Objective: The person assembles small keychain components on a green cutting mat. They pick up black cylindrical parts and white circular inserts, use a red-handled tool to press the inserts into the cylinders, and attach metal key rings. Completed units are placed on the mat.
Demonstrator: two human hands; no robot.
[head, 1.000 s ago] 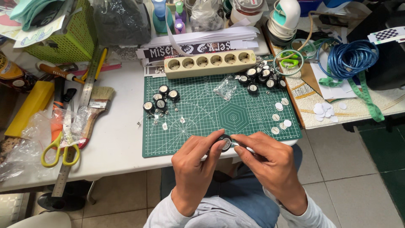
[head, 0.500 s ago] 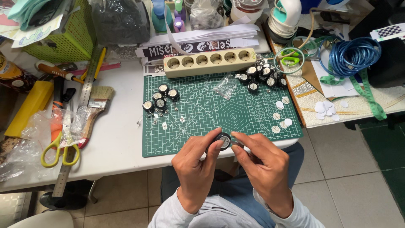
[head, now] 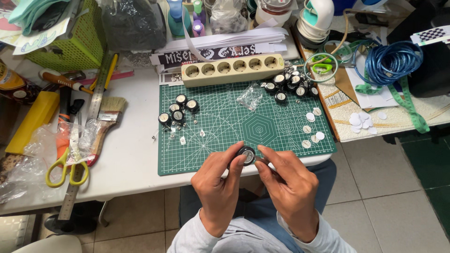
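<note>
A small round black part with a pale face (head: 246, 155) sits between the fingertips of both hands at the near edge of the green cutting mat (head: 220, 131). My left hand (head: 216, 185) pinches its left side, while my right hand (head: 288, 182) touches its right side with thumb and forefinger. Three like black round parts (head: 178, 108) lie grouped at the mat's left. Several more (head: 289, 86) are piled at its upper right. White round discs (head: 313, 126) are scattered along the mat's right edge.
A beige power strip (head: 233, 69) lies across the mat's far edge, a small clear bag (head: 250, 97) below it. Yellow-handled scissors (head: 68, 164), a paintbrush (head: 105, 122) and a steel ruler (head: 84, 140) lie left. A blue coiled cable (head: 391, 61) and green tape measure (head: 408, 105) lie right.
Both hands have drawn slightly nearer the table edge with the round part still between them; the fingers have shifted a little around it.
</note>
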